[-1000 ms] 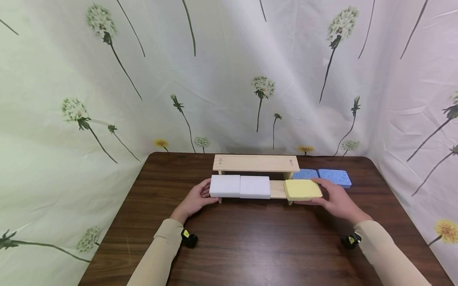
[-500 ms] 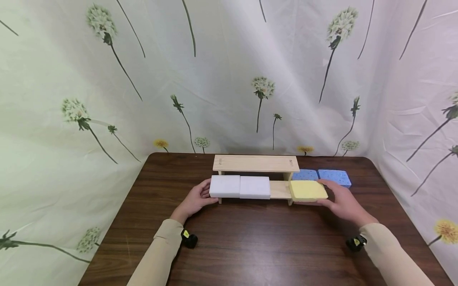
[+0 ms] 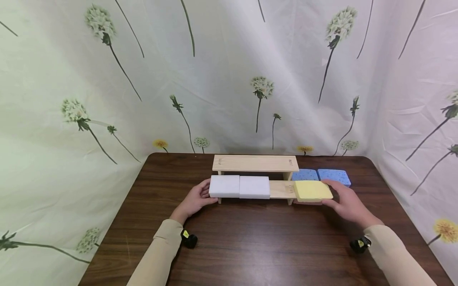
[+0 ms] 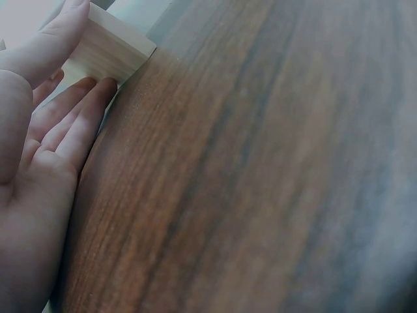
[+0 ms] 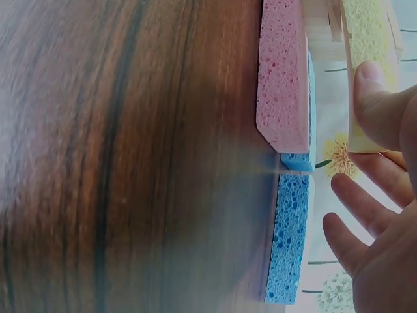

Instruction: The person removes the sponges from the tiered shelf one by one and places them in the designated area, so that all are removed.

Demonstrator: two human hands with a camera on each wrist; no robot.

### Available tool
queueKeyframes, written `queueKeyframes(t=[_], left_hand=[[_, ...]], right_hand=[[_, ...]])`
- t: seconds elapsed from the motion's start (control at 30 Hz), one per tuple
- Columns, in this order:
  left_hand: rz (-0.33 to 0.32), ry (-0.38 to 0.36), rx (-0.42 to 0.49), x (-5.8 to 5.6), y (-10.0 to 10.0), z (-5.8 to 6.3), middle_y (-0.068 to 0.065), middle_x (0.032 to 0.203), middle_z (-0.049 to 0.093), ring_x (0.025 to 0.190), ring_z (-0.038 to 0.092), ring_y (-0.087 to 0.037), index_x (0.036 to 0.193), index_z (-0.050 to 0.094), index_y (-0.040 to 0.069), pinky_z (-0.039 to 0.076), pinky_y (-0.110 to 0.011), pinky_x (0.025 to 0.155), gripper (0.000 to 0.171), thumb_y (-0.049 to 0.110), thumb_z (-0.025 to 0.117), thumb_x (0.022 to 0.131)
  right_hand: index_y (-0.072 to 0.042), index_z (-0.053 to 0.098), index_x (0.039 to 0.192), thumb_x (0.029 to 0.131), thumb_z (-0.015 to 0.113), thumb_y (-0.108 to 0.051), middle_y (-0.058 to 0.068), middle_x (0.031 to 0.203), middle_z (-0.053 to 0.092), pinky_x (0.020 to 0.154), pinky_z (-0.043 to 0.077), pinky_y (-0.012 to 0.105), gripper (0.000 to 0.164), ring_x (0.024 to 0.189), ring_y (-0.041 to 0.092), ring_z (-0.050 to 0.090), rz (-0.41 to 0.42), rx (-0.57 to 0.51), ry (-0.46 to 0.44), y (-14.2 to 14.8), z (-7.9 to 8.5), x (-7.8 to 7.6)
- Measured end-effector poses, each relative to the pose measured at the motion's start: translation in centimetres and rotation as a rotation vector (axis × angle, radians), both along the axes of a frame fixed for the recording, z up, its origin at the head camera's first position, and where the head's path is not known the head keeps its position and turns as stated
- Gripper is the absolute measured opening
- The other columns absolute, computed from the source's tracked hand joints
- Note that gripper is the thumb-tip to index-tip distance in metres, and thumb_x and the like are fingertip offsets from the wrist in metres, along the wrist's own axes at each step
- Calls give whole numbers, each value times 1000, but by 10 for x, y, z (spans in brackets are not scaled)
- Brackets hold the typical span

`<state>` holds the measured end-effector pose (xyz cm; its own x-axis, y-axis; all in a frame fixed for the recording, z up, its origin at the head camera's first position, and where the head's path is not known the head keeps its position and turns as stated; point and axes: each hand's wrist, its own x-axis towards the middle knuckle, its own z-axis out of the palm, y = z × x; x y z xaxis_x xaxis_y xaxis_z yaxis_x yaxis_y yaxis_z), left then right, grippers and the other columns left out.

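Observation:
My right hand (image 3: 348,201) pinches a yellow sponge (image 3: 313,190) between thumb and fingers. The sponge sits at the right end of the lower board of a small wooden shelf (image 3: 280,188) and juts past it. Below it on the table, a pink sponge (image 5: 281,85) shows in the right wrist view, mostly hidden in the head view. Two white sponges (image 3: 224,186) lie side by side on the shelf's left part. At that end my left hand (image 3: 193,200) grips the shelf, thumb in front; its fingers (image 4: 81,127) touch the wooden end panel.
Two blue sponges (image 3: 334,177) lie on the brown wooden table (image 3: 250,246) behind my right hand. The shelf's raised back board (image 3: 255,163) stands near the table's far edge. A curtain with dandelion prints (image 3: 229,79) hangs behind the table.
My right hand has moved to the right with the yellow sponge, baring more of the shelf's lower board. The left hand and white sponges have stayed in place.

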<state>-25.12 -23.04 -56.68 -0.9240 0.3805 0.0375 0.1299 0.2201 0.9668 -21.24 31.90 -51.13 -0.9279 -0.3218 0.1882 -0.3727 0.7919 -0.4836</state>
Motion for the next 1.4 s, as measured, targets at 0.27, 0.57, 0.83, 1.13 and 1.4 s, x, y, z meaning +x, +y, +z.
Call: queueKeyframes(t=[0.27,0.57,0.83,1.13,1.4], left_hand=[[-6,16,-2,-1,-1,-1,-27,155,50,139,55,-37,161,34,-1,52,-30,109,84,7,82,92],[-5,-1,12,0,-1,-1,-24,155,50,140,55,-35,161,35,1,52,-30,109,84,6,82,92],[4,-16,3,-1,0,0,-24,156,50,140,54,-36,161,35,1,51,-33,111,84,6,82,92],[7,-24,-1,-1,0,-1,-25,155,50,140,54,-37,161,35,1,51,-33,111,84,6,82,92],[3,-10,7,0,0,1,-26,155,50,140,54,-38,161,34,-1,52,-31,109,85,7,83,92]], right_hand=[[5,52,146,89,84,-10,30,143,57,105,43,72,66,132,50,52,-10,-11,33,9,-2,3],[6,54,141,86,86,-5,29,137,59,101,45,71,64,126,48,54,-11,-13,73,17,-4,6],[6,53,142,86,85,-4,30,136,58,99,45,72,65,126,49,53,-24,-9,85,23,-6,7],[6,52,143,86,85,-3,30,137,56,98,45,73,66,126,50,53,-43,-12,77,29,-5,7],[7,53,142,84,86,-1,31,134,58,97,47,70,67,122,50,55,-50,-5,128,36,-5,7]])
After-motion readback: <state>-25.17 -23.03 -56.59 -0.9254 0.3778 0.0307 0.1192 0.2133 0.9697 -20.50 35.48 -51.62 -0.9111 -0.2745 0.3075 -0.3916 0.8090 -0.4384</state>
